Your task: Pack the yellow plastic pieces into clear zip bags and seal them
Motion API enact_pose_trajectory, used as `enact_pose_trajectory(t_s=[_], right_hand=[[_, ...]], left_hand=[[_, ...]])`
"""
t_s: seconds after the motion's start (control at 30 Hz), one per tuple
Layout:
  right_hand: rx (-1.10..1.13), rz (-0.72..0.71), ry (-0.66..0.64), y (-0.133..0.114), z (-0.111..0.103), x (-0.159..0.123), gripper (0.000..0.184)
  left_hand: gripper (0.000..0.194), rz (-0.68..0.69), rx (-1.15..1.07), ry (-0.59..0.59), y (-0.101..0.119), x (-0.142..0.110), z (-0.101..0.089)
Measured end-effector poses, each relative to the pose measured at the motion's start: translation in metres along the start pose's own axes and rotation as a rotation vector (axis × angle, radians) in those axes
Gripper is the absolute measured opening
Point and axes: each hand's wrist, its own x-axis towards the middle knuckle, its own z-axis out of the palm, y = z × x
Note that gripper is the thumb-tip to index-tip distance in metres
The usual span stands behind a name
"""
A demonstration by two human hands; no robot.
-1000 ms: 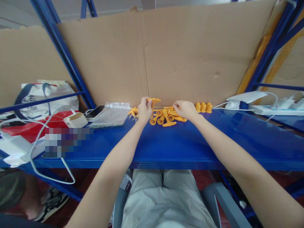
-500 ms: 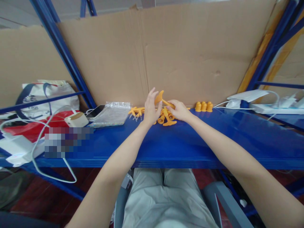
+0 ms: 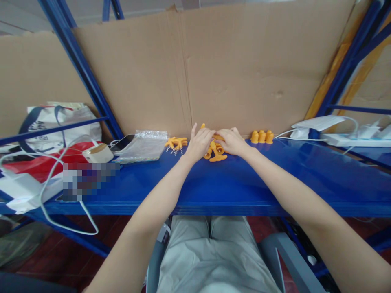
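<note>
Just above the blue shelf, both hands are close together on a yellow T-shaped plastic piece (image 3: 203,125), mostly covered by fingers. My left hand (image 3: 199,145) is closed round its wide end, one tip poking up behind. My right hand (image 3: 229,141) grips the stem end, with its fingers curled. Below them lie more yellow plastic pieces (image 3: 217,156), some T-shaped and some with round hollow ends. To the left of my left hand, yellow handles with metal corkscrew spirals (image 3: 176,143) lie in a group. Three yellow bell-shaped caps (image 3: 262,137) stand right of my right hand.
A clear plastic bag (image 3: 146,147) and a dark phone (image 3: 124,143) lie left on the blue shelf (image 3: 229,189). Further left are a red bag, white cables and a white tote (image 3: 64,128). A white power strip (image 3: 351,139) is at right; cardboard (image 3: 244,65) stands behind.
My left hand has gone from open fingers beside the T-shaped piece to closing over its wide end. The piece has come down lower, and my right hand still holds it.
</note>
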Motion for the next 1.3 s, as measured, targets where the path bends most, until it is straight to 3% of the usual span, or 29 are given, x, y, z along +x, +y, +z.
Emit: enact_pose_trajectory(t_s=[0.3,0.57,0.9,1.13,1.3], right_hand=[[-0.138,-0.062,0.011,0.007,0.002,0.000,0.026],[-0.159,-0.090,-0.083,0.010,0.001,-0.001,0.026],[-0.237,-0.106,-0.016,0.000,-0.008,-0.001,0.022],[-0.286,-0.129,-0.028,-0.007,-0.008,-0.001,0.023],[-0.306,-0.169,0.036,-0.006,-0.005,0.001,0.023]], left_hand=[[0.026,-0.073,0.043,-0.089,0.003,-0.001,-0.001],[0.023,-0.088,0.024,-0.131,0.001,0.000,-0.001],[0.022,-0.115,0.007,-0.119,-0.002,0.000,0.000],[0.025,-0.222,-0.070,-0.210,-0.003,0.004,-0.002],[0.025,-0.377,-0.217,-0.221,-0.006,0.009,-0.002]])
